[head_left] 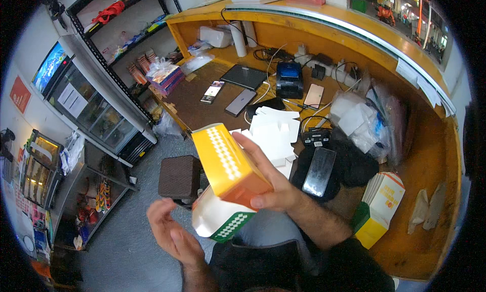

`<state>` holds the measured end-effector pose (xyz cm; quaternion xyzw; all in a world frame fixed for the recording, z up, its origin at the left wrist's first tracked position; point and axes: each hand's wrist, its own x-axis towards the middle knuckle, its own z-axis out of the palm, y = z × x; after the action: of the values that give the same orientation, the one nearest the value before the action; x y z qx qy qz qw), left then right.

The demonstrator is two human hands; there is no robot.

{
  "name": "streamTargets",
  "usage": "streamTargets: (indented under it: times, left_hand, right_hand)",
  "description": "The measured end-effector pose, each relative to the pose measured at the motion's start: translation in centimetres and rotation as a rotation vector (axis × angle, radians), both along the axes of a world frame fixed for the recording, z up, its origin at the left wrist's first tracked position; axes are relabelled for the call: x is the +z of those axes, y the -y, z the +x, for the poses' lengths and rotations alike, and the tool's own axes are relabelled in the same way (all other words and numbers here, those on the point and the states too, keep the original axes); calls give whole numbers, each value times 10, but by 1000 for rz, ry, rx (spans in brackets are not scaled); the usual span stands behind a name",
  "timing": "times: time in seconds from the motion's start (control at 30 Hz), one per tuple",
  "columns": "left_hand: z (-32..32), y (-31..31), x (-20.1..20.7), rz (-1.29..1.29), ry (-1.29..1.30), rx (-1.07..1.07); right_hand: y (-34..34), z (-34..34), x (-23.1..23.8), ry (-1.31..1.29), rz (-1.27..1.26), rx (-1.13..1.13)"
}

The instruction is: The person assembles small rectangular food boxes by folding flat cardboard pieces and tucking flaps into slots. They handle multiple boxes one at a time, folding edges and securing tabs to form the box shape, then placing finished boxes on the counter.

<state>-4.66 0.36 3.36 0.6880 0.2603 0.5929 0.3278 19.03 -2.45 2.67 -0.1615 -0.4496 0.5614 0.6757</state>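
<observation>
My right hand (pixel 277 186) grips a folded carton (pixel 215 153) by its side, fingers behind it and thumb on its front edge. The carton is yellow and orange, with rows of white shapes on one face. Directly below it, in front of my lap, is a second carton (pixel 232 227), white inside with a green patterned panel. Whether the two are joined or nested, I cannot tell. My left hand (pixel 174 232) is in the air just left of the lower carton, fingers apart, with nothing in it. Flat white carton pieces (pixel 273 132) lie on the desk beyond my right hand.
A stack of yellow, green and white cartons (pixel 382 203) stands at the right. On the desk are several phones (pixel 320 171), a black tablet (pixel 244 77), a small printer (pixel 289 80), cables and plastic bags (pixel 357 117). A brown stool (pixel 179 178) and a glass-door fridge (pixel 93 102) are to the left.
</observation>
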Motion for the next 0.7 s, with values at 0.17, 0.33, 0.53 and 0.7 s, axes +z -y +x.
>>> streamTargets:
  times: [0.17,0.33,0.53,0.7]
  left_hand:
    - [-15,-15,-29,-858,130,-405]
    - [-5,-12,-36,-609,-49,-138]
    - [21,-19,-32,-149,-148,331]
    - [15,0,-11,-241,-179,273]
  right_hand:
    - [4,-1,2,67,56,103]
    - [5,-6,8,81,100,80]
    - [3,-51,-32,604,-98,-335]
    - [-2,-61,-36,761,-237,-375]
